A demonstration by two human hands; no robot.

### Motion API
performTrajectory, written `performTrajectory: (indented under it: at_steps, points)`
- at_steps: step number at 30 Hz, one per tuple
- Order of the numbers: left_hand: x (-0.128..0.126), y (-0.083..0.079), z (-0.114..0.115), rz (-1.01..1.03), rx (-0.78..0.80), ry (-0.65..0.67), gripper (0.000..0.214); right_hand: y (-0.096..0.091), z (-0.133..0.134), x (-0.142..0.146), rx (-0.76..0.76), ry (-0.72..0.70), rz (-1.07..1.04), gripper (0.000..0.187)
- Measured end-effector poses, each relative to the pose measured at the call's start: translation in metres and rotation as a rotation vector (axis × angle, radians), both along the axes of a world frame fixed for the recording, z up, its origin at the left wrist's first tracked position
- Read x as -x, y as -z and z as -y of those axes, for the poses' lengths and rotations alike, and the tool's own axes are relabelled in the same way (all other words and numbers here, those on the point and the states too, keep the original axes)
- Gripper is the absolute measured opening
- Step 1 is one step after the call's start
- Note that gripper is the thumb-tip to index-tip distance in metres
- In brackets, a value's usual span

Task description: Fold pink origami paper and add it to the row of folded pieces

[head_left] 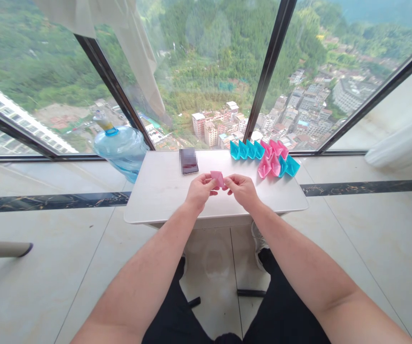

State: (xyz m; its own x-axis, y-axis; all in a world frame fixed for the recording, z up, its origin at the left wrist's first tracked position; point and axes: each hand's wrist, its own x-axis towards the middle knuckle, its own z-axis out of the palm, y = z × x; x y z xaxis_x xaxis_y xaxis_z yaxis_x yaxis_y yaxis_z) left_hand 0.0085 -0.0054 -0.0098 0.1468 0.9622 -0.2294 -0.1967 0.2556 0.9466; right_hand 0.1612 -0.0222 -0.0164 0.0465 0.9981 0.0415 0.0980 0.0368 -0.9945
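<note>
A small folded piece of pink paper (217,178) is pinched between both my hands just above a small white table (163,191). My left hand (200,189) grips its left side with thumb and fingers closed. My right hand (241,188) grips its right side the same way. At the table's far right lie several folded paper shapes, blue ones (247,149) in a row and pink ones (270,160) beside them.
A dark phone (189,161) lies flat near the table's far edge. A large blue water jug (121,149) lies on the floor at the left by the floor-to-ceiling windows. A white curtain (134,52) hangs above. My legs are under the table.
</note>
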Motion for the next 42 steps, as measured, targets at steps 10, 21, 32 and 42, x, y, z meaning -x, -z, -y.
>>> performTrajectory:
  at_steps: [10,21,32,42]
  points:
    - [0.004,0.000,-0.002,0.081,-0.022,0.123,0.044,0.002,-0.004,-0.005,0.103,-0.110,-0.199,0.042]
    - [0.008,-0.004,-0.001,0.215,0.058,0.262,0.037,0.000,-0.003,-0.009,0.162,-0.218,-0.311,0.043]
    - [0.006,-0.008,0.000,0.159,0.176,0.156,0.031,-0.001,-0.001,-0.005,0.109,-0.179,-0.174,0.029]
    - [0.004,0.000,-0.001,-0.226,0.164,0.041,0.036,0.006,0.002,-0.001,-0.323,-0.077,0.368,0.028]
